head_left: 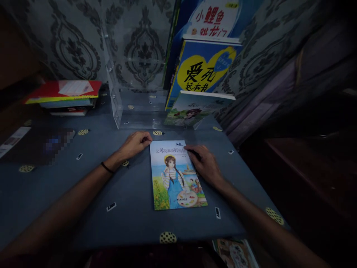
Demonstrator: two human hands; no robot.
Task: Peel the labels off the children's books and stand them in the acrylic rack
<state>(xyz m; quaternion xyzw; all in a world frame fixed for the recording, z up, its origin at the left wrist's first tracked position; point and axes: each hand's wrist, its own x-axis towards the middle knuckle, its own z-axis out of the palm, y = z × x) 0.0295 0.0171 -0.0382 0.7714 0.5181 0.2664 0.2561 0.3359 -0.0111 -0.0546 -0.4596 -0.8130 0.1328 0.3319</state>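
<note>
Wall (pixel 78 48): pale and dark damask-like shapes, filling the back of what I get from the head view.
Desk (pixel 134 193): dim grey-blue surface, scattered with small printed motifs, reaching from the near edge back towards the wall.
Clear stand (pixel 115 108): see-through, standing on the back part of the desk; I look through its left part to the wall's pattern.
Books on the stand: on its right side, a blue-and-white book (pixel 212 18) uppermost, a blue book with a yellow heart (pixel 208 67) in the middle, a greenish book (pixel 200 109) lowest and foremost.
Stack of books (pixel 64 98): back left, a red cover on top.
Flat dark item (pixel 33 145): near the left edge, partly pixelated, so I cannot tell what it is.
Illustrated book (pixel 178 178): closed, cover up, flat on the desk in front of the stand, between my two hands.
Right hand (pixel 205 160): at the book's upper right edge, fingers bent over it; I cannot tell whether they grip.
Left hand (pixel 136 143): at the top left corner, fingers curled narrow; again I cannot tell whether they pinch it.
Wristband (pixel 107 167): thin and dark, around the left wrist.
</note>
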